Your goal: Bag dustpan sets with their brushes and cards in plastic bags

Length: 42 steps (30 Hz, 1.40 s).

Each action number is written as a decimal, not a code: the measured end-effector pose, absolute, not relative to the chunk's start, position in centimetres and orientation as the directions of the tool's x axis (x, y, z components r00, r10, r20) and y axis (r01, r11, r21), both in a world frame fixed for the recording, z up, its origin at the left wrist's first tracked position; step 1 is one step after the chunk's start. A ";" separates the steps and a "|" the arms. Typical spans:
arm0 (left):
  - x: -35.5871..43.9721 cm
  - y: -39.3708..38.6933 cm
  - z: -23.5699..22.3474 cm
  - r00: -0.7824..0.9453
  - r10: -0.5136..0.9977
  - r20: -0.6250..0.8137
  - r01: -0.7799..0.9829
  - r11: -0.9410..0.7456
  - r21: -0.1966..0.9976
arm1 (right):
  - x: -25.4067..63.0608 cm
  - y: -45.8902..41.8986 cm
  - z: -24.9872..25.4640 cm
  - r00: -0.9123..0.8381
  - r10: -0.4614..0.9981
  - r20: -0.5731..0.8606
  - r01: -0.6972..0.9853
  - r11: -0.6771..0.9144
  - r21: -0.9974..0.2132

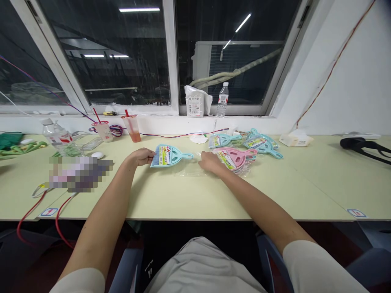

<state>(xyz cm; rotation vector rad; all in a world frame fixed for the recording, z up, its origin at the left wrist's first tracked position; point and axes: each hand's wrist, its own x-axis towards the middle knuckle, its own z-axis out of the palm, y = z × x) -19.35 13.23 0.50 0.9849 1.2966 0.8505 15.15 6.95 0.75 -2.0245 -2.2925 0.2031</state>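
Observation:
My left hand (142,156) is closed on the wide end of a light blue dustpan-and-brush set (170,155) that lies on the pale green table (195,195). My right hand (209,161) rests with fingers curled on a clear plastic bag (189,167) spread just right of that set; I cannot make out whether it pinches the film. Right beside this hand sits a pink dustpan set (236,158) in its wrapper. Further right lie more blue sets (259,143) in a loose pile.
Two drink cups with straws (131,127) and a plastic bottle (58,138) stand at the back left, with red cables (33,209) trailing over the front edge. A white bag (195,101) and water bottle (222,99) stand on the windowsill. A black object (363,147) lies far right.

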 end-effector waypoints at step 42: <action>-18.4 12.3 1.5 -0.007 0.932 -0.362 -0.052 0.361 0.931 | 15.3 7.9 -0.9 -0.014 0.982 0.189 0.962 0.065 -0.265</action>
